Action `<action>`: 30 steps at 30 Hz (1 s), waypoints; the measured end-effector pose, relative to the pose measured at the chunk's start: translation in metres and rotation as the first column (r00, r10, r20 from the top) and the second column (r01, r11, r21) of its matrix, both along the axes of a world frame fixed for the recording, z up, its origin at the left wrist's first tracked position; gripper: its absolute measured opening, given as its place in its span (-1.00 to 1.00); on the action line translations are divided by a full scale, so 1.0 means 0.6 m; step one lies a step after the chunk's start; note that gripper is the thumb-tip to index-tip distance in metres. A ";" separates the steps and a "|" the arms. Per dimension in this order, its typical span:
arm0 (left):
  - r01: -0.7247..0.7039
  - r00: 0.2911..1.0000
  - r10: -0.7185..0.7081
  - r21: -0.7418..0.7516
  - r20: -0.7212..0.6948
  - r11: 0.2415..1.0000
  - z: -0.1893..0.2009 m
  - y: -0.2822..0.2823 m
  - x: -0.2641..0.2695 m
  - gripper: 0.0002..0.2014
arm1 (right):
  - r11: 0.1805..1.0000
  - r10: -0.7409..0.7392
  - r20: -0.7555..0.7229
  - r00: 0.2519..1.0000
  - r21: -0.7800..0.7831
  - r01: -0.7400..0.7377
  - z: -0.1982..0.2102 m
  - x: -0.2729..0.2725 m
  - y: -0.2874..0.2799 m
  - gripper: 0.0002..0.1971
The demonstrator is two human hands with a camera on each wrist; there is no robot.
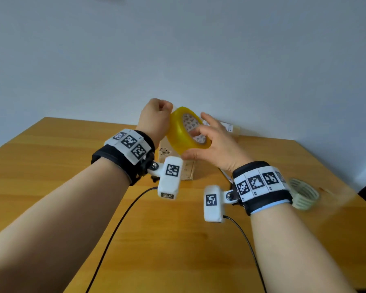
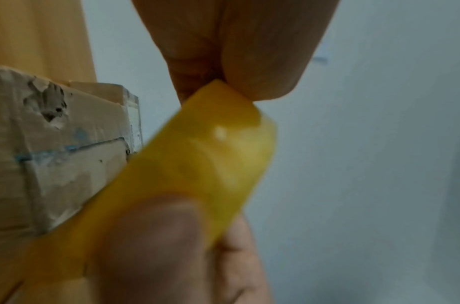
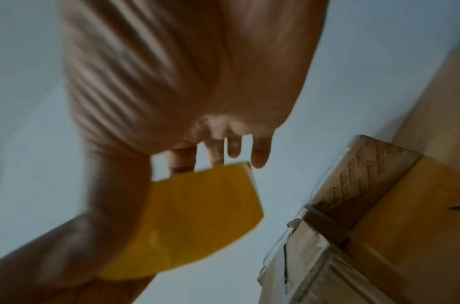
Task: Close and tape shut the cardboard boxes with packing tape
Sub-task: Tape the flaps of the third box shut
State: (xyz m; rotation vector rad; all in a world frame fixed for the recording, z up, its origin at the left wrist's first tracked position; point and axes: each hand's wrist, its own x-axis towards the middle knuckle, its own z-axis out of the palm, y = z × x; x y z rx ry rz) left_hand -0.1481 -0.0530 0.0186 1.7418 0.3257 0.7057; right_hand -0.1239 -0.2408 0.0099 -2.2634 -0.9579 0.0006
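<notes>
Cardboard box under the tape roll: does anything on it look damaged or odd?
Yes. In the left wrist view the cardboard box has a torn, scuffed patch near its top edge, and old clear tape looks wrinkled along its seams. The tape roll, held by both hands, looks intact.

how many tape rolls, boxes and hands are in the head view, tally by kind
tape rolls: 2, the yellow roll and the pale roll
cardboard box: 1
hands: 2, the left hand and the right hand
total: 5
</notes>
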 end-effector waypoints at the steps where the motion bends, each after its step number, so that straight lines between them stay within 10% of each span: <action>1: 0.014 1.000 -0.014 -0.078 0.004 0.997 0.003 0.010 0.000 -0.85 | 1.000 -0.013 0.041 0.999 0.024 0.013 0.002 0.003 0.008 -0.62; 9: 0.048 0.993 -0.076 -0.294 -0.086 0.955 0.004 0.079 -0.008 -0.83 | 0.989 0.070 -0.149 0.986 0.140 -0.049 0.052 0.023 0.058 -0.48; 13: -0.017 0.991 -0.042 -0.423 -0.131 0.906 -0.007 0.117 -0.014 -0.82 | 0.975 -0.066 0.172 0.983 -0.198 0.100 0.082 0.050 0.059 -0.45; 25: -0.107 0.916 -0.218 -0.729 -0.337 0.677 -0.076 0.111 -0.009 -0.76 | 0.946 -0.311 0.383 0.870 0.209 0.247 -0.008 0.066 0.073 -0.40; 30: -0.058 0.869 -0.307 -0.696 -0.388 0.716 -0.106 0.109 -0.010 -0.68 | 0.931 -0.341 0.542 0.768 0.306 0.198 -0.017 0.069 0.069 -0.40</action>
